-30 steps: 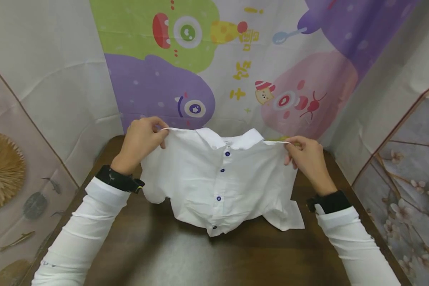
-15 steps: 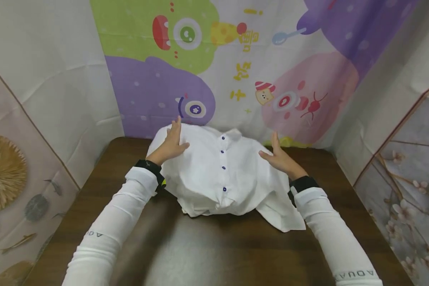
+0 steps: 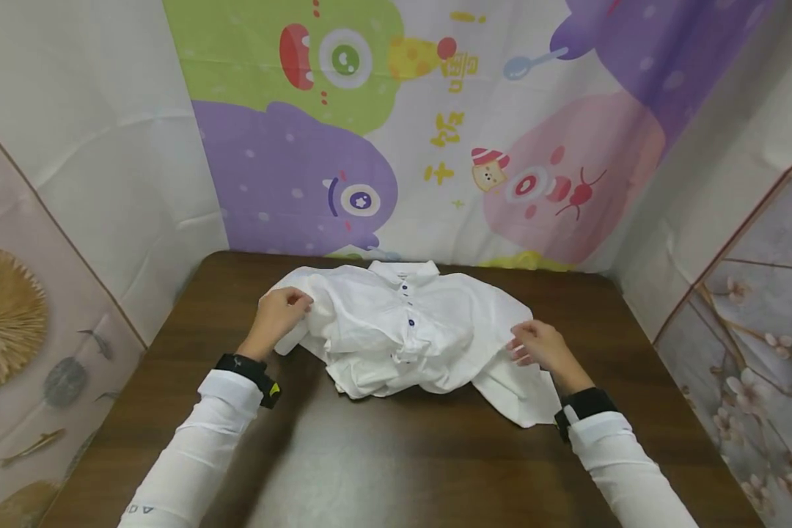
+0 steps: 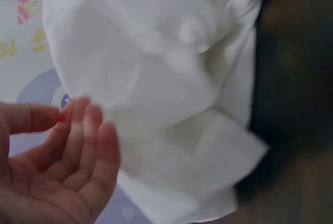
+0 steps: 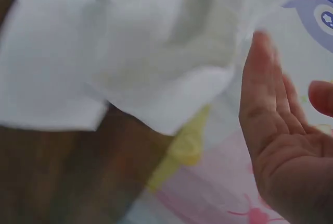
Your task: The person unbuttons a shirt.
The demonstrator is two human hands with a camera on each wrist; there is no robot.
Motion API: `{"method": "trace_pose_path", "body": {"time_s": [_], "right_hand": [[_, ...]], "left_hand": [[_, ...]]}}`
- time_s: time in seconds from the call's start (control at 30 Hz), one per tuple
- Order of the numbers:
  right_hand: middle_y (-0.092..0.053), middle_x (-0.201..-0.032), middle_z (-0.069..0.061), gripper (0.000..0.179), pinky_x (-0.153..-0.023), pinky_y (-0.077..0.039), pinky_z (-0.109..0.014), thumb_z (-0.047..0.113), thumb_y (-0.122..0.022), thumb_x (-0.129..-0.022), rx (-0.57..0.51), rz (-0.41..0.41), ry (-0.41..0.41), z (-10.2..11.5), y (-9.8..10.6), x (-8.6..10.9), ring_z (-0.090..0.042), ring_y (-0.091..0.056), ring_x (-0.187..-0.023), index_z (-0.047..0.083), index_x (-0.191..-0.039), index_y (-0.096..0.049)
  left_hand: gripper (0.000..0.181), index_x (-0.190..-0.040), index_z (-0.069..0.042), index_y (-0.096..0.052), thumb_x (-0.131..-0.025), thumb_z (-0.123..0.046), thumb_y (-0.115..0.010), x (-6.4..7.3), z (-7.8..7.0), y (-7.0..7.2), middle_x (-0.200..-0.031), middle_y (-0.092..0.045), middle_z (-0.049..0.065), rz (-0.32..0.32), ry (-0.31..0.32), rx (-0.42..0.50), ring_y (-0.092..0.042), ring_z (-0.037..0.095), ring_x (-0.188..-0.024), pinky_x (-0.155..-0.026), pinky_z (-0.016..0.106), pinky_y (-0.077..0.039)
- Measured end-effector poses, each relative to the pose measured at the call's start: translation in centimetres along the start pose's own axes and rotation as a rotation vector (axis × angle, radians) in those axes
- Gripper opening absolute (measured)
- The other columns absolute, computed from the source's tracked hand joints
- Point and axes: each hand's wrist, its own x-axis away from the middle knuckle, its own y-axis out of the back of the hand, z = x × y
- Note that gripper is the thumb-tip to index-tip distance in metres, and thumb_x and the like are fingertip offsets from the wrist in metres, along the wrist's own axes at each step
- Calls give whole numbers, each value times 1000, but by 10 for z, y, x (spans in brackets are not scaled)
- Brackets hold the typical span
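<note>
A white button-up shirt [image 3: 445,315] with a collar [image 3: 405,271] and dark blue buttons lies rumpled on the table, collar toward the back. Its lower front is bunched in folds. In the head view my left hand [image 3: 279,317] is over the shirt's left side; the left wrist view shows its fingers loosely bent, thumb close to the forefinger, no cloth visible between them. My right hand [image 3: 544,345] hovers by the right sleeve [image 3: 524,400]. In the right wrist view its fingers are nearly straight, thumb apart, beside the blurred white cloth [image 5: 156,41].
Under the shirt is a dark brown wooden table [image 3: 475,462]. A cartoon-printed cloth [image 3: 290,176] hangs right behind its back edge. Patterned side panels [image 3: 752,352] stand at left and right.
Both hands held the shirt up by its shoulders, then let it go. The shirt has dropped and settled on the table. The hands have come lower and toward me.
</note>
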Motion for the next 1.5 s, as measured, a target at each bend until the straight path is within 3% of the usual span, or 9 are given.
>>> {"method": "trace_pose_path", "body": {"time_s": [0.23, 0.37, 0.53, 0.7, 0.87, 1.07, 1.27, 1.4, 1.5], "right_hand": [[-70, -80, -13, 42, -60, -56, -32, 20, -36, -98, -122, 119, -227, -34, -33, 5, -16, -67, -64, -15, -114, -53], [-69, -75, -8, 44, -58, -55, -31, 25, -37, -99, -198, 89, -286, -39, -55, 2, -14, -66, -61, -13, -111, -55], [-66, -67, -6, 55, -54, -54, -29, 39, -42, -97, -258, -5, -301, -41, -72, -2, -14, -64, -56, -13, -102, -58], [-63, -61, -5, 38, -52, -54, -27, 25, -49, -95, -316, -63, -291, -39, -78, -5, -12, -63, -52, -12, -95, -56], [-60, -62, -4, 16, -59, -56, -29, 9, -45, -94, -424, -127, -260, -37, -68, -3, -12, -64, -55, -7, -93, -48], [-61, -76, 1, 29, -83, -52, -35, 12, -41, -99, -641, -168, -251, -31, -38, 5, -9, -66, -69, -8, -120, -41], [-47, -103, 1, 41, -70, -49, -17, 18, -37, -100, -651, -242, -223, -16, -14, 6, -2, -53, -76, -2, -136, -32], [-44, -122, -9, 42, -69, -43, -19, 22, -35, -100, -445, -322, -215, -8, -2, 1, -12, -48, -90, 0, -136, -36], [-43, -133, -21, 43, -86, -45, -33, 21, -35, -99, -224, -306, -214, -11, 4, 0, -27, -48, -108, -4, -134, -39]], "left_hand": [[36, -114, 15, -57, -94, -13, -45, 17, 16, -21, -111, -61, 30, 227, 132, 289, -65, 34, -95, -79, 37, -54], [42, -115, 13, -55, -97, -24, -45, 8, 26, -46, -107, -63, 29, 118, 262, 452, -66, 23, -84, -78, 34, -54], [47, -104, 2, -51, -95, -44, -44, -9, 27, -65, -79, -60, 9, -18, 444, 502, -59, 8, -57, -59, 26, -54], [31, -88, -3, -50, -97, -31, -41, -19, 29, -71, -62, -51, 2, -97, 528, 516, -53, 7, -49, -50, 22, -50], [25, -89, -4, -51, -97, -21, -35, -19, 33, -58, -62, -51, -1, -183, 499, 644, -55, 7, -50, -52, 23, -51], [15, -95, -7, -43, -98, -14, -29, -18, 31, -24, -63, -48, -2, -231, 495, 871, -52, 5, -51, -53, 20, -50], [25, -115, -2, -36, -100, -20, -27, -15, 28, -6, -85, -46, 4, -288, 373, 598, -48, 9, -62, -55, 21, -41], [33, -121, 1, -39, -100, -23, -32, -15, 29, 4, -113, -48, 17, -252, 304, 327, -49, 26, -98, -84, 38, -40], [32, -118, 3, -44, -98, -21, -37, -12, 33, 13, -119, -50, 24, -131, 289, 132, -48, 36, -108, -91, 46, -39]]}}
